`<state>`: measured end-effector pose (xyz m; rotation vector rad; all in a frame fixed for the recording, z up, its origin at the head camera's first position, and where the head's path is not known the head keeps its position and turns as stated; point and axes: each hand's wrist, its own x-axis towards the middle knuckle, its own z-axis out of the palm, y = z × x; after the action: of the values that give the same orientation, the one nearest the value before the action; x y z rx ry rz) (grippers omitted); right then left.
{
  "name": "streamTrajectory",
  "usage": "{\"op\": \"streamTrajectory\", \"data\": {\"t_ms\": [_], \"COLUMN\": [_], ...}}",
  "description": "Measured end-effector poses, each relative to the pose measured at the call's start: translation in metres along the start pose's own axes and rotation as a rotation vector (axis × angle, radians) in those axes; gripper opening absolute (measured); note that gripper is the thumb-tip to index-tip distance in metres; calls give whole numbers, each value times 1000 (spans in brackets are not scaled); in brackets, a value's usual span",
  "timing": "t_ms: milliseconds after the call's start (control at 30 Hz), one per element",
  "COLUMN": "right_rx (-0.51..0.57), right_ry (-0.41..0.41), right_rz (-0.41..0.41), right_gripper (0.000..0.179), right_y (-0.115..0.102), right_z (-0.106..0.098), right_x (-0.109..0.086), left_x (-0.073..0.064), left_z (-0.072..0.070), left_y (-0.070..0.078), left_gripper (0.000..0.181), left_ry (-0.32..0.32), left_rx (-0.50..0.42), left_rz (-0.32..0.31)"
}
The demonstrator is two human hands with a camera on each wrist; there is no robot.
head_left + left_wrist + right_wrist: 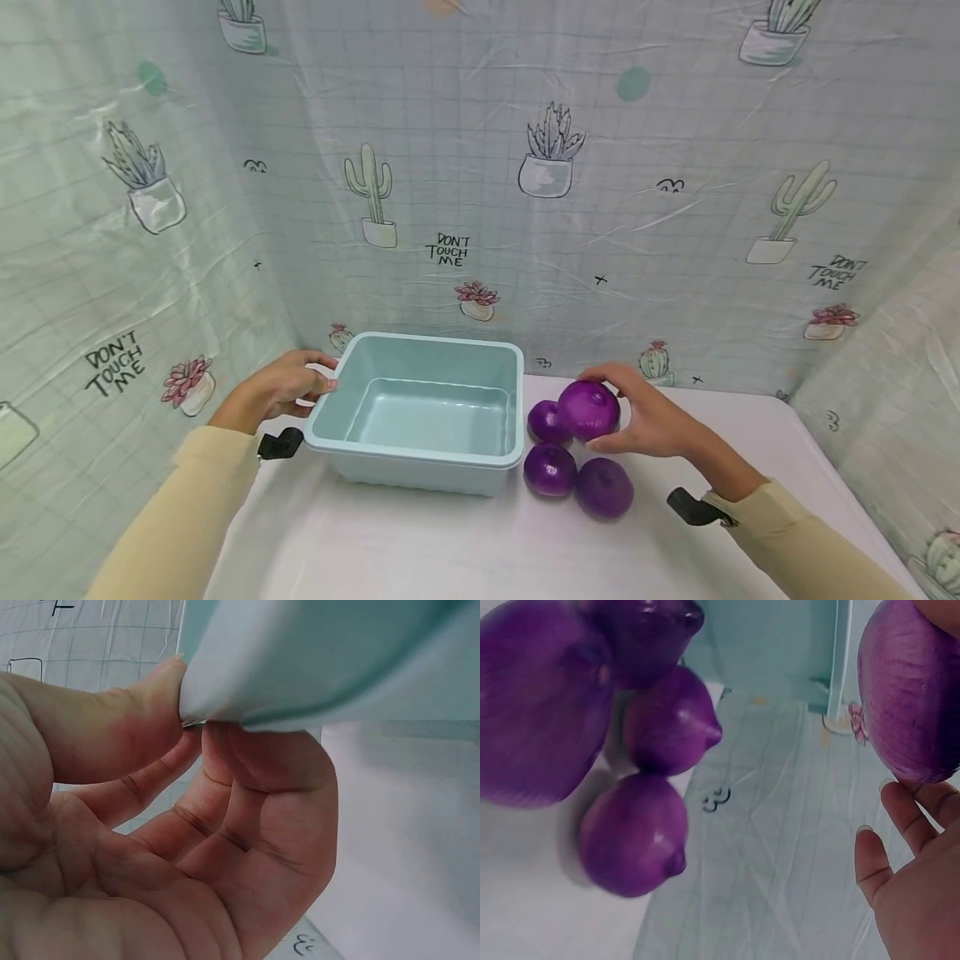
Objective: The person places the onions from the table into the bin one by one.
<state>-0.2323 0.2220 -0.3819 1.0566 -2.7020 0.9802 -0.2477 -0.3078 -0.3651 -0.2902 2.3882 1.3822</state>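
Note:
A light teal rectangular plastic basin (427, 454) stands on the white table. At its left end, my left hand (288, 385) pinches the rim, with the thumb (124, 720) on one side and curled fingers beneath in the left wrist view. My right hand (645, 412) grips a purple onion (589, 410) between thumb and fingers, raised beside the basin's right end. Below it lie other purple onions, among them one near the basin wall (550, 469) and one nearest me (604, 488). The right wrist view shows the held onion (907, 697) at the upper right edge.
Several loose onions (634, 836) lie bunched together close to the basin's right side. A patterned plastic curtain (480, 208) with cactus drawings encloses the back and both sides. White table surface (375, 542) stretches in front of the basin.

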Motion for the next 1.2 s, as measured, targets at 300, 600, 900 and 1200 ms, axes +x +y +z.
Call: {"op": "streamTrajectory", "data": {"t_ms": [300,600,900,1200], "right_rx": [56,58,87,101], "right_ry": [-48,-57,-73,-113], "right_rz": [-43,-105,-123,-155], "right_gripper": [83,83,85,85], "right_y": [-13,-23,-33,-45], "right_z": [7,17,27,39], "right_x": [24,51,73,94], "left_x": [1,1,0,-2], "left_z": [2,0,1,2], "left_y": [-1,-2,2,2], "left_gripper": [57,55,51,49], "left_ry": [-2,-14,-17,-2], "left_rx": [-12,-10,-7,-14], "left_rz": [-2,1,1,-8]}}
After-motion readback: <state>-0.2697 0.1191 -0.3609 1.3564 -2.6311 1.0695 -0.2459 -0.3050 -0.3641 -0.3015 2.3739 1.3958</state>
